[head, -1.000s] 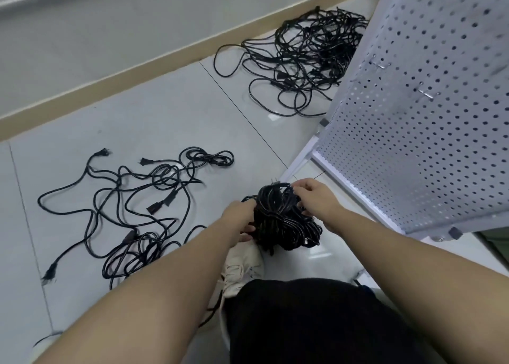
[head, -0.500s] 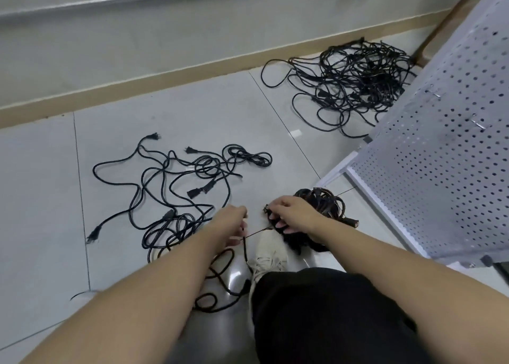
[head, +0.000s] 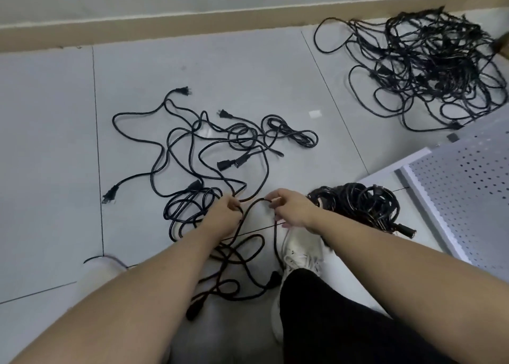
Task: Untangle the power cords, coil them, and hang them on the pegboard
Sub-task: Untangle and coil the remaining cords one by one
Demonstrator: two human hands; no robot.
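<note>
Loose black power cords (head: 209,143) sprawl tangled on the grey floor tiles in front of me. My left hand (head: 224,212) and my right hand (head: 289,209) both pinch one black cord (head: 254,202), which arcs between them and trails down past my shoe. A coiled bundle of cords (head: 360,206) lies on the floor just right of my right hand. A bigger tangled heap (head: 429,66) sits at the far right by the wall. The white pegboard (head: 468,198) fills the right edge.
My white shoe (head: 300,250) and black trouser leg (head: 344,322) are below the hands, with cord loops (head: 237,270) beside them. A beige skirting board (head: 192,24) runs along the wall at the back.
My hands let go of the coiled bundle, which now lies on the floor at the right. Both hands moved left and took hold of a loose cord. The view swung left, away from the pegboard.
</note>
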